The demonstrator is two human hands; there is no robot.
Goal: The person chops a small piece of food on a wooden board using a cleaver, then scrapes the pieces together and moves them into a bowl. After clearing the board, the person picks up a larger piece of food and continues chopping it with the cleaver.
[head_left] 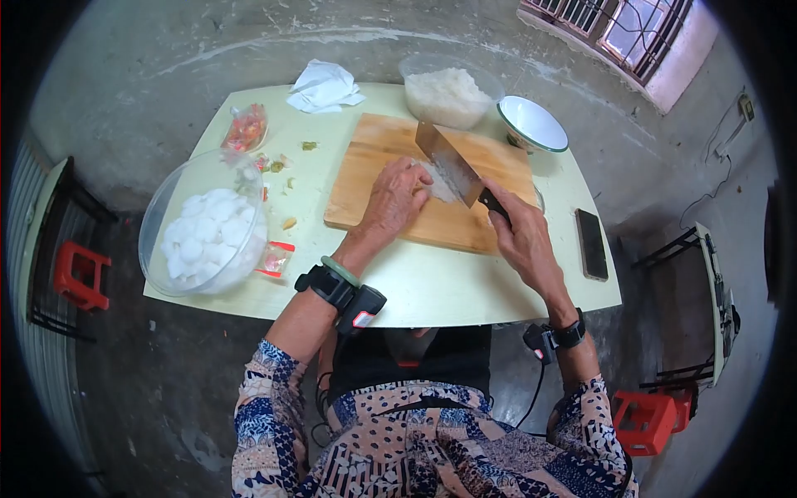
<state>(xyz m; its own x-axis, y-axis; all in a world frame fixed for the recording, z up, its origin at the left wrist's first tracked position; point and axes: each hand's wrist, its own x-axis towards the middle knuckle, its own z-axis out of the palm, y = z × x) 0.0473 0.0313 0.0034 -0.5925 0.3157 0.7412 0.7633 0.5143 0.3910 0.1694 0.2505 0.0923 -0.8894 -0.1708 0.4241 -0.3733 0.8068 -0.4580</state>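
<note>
My left hand (394, 199) presses down on a white chunk of food (437, 184) lying on the wooden cutting board (374, 162). My right hand (519, 232) grips the dark handle of a cleaver (448, 162). Its wide blade is tilted and meets the white chunk right beside my left fingertips. The board lies on a pale green table (432, 282).
A clear bowl (203, 224) of white peeled pieces stands at the left. A clear tub (448, 93) of chopped white bits and a white bowl (533, 123) sit behind the board. A phone (592, 243) lies at the right. Wrappers (246, 129) and tissue (324, 87) lie far left. Red stools stand below.
</note>
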